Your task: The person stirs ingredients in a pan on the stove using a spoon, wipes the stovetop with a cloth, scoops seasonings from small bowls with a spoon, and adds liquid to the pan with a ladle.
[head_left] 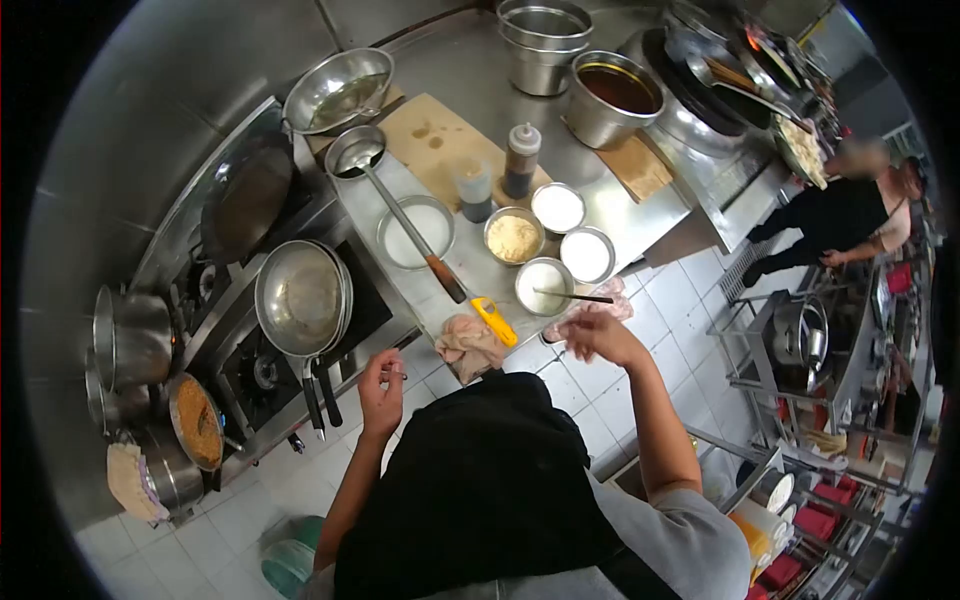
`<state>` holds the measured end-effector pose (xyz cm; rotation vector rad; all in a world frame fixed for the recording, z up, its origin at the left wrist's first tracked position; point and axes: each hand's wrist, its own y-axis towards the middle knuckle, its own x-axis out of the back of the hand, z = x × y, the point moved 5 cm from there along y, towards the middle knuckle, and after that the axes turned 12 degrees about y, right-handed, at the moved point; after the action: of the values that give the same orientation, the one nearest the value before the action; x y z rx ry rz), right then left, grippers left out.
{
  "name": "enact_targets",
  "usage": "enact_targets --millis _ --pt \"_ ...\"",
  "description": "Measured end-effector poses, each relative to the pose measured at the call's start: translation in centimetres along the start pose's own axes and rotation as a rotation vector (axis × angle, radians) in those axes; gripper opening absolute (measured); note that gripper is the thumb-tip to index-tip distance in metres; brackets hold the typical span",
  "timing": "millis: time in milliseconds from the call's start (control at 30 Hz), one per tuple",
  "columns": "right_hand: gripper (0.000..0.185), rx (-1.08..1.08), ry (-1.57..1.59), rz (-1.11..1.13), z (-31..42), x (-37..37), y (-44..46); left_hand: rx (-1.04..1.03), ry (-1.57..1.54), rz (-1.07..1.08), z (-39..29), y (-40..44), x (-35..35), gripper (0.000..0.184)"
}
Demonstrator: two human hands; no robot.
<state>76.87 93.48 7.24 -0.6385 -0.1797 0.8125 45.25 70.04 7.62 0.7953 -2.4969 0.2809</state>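
Observation:
My left hand (381, 392) is beside the stove's front edge, fingers curled in. A small dark spot shows at the fingers; what it is I cannot make out. Loosely bent and apart, the fingers of my right hand (600, 338) hold nothing visible. Just above it, a dark-handled spoon (578, 297) rests in a bowl of white powder (541, 283). Between my hands, at the counter's front edge, lie a crumpled cloth (470, 343) and a yellow-handled tool (494, 321). A long ladle (400, 215) with a wooden grip lies across a pan of white liquid (415, 232).
Stacked pans (302, 297) sit on the burners at left. Behind the bowls stand squeeze bottles (521, 160) and a pot of dark red liquid (617, 88). A pan of orange-brown food (196, 421) is at lower left. Another person (835, 215) stands at far right.

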Motion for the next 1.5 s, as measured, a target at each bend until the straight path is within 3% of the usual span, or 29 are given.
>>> enact_targets --millis 33,67,133,233,300,400,500,567,667,700,733,767,833,900,967,1033,1100,1167,1300,1367,1433,1500 --pt "0.028 0.166 0.167 -0.026 1.2 -0.5 1.8 0.01 0.009 -0.014 0.5 -0.3 0.0 0.022" --pt "0.033 0.397 -0.053 -0.203 3.1 -0.7 3.9 0.029 0.027 -0.008 1.1 -0.6 -0.2 0.021" --pt "0.064 0.697 -0.242 -0.391 8.1 -2.8 7.3 0.031 0.09 0.01 1.0 -1.4 -0.2 0.019" --pt "0.09 0.811 -0.178 -0.422 11.7 -4.8 15.0 0.102 0.063 0.041 0.7 -3.5 -0.1 0.018" --pt "0.091 0.982 -0.171 -0.474 12.6 -5.0 19.7 0.108 0.083 0.011 1.5 -5.3 0.4 0.019" --pt "0.072 0.855 -0.041 -0.448 12.6 -5.3 23.3 0.362 0.115 0.02 5.2 -9.0 1.4 0.02" --pt "0.059 0.954 -0.131 -0.446 13.4 -4.9 24.6 0.455 0.078 -0.106 7.9 -12.7 2.8 0.017" --pt "0.057 0.989 -0.011 -0.222 15.0 -5.2 23.2 0.56 0.05 -0.154 11.6 -15.8 3.2 0.017" --pt "0.049 1.075 -0.301 -0.402 15.9 -3.3 24.3 0.686 0.085 -0.141 17.8 -22.2 2.8 0.023" --pt "0.047 1.054 -0.362 -0.391 18.5 -5.1 20.9 0.734 0.073 -0.225 19.3 -24.4 3.2 0.023" --pt "0.056 0.93 -0.279 -0.263 19.2 -5.1 22.2 0.823 0.235 -0.069 20.5 -26.2 2.9 0.027" --pt "0.053 0.991 -0.208 -0.103 20.6 -6.6 21.5 0.909 0.385 0.109 22.1 -28.5 2.5 0.031" --pt "0.054 0.886 -0.106 0.177 23.8 -12.4 17.1 0.88 0.415 0.107 24.9 -32.4 2.3 0.037" --pt "0.059 0.847 -0.302 0.275 25.0 -17.2 16.0 1.251 0.206 0.276 26.7 -35.4 1.3 0.039" --pt "0.063 0.84 -0.484 0.468 25.4 -23.5 15.3 1.244 0.183 0.183 27.4 -35.9 1.4 0.041" --pt "0.069 0.762 -0.468 0.652 24.9 -30.8 14.1 1.131 0.219 0.251 28.9 -35.4 1.0 0.04" --pt "0.071 0.792 -0.545 0.787 24.6 -38.0 13.0 1.026 0.249 0.208 32.4 -34.7 -0.2 0.029" --pt "0.071 0.851 -0.659 0.868 24.1 -44.8 13.2 0.833 0.459 0.156 36.5 -33.3 -1.0 0.023" --pt "0.07 0.851 -0.885 0.998 22.5 -58.3 12.4 0.889 0.389 0.072 36.4 -34.1 4.7 0.027" --pt "0.071 0.831 -0.947 1.011 21.7 -64.4 12.5 1.003 0.006 -0.025 35.9 -35.6 8.2 0.021" --pt "0.071 0.797 -1.018 1.045 20.3 -70.1 12.9 1.287 -0.307 -0.222 38.7 -38.6 9.6 0.025" --pt "0.076 0.777 -1.056 1.052 18.8 -75.0 14.1 1.334 -0.267 -0.221 40.0 -41.2 11.5 0.024"
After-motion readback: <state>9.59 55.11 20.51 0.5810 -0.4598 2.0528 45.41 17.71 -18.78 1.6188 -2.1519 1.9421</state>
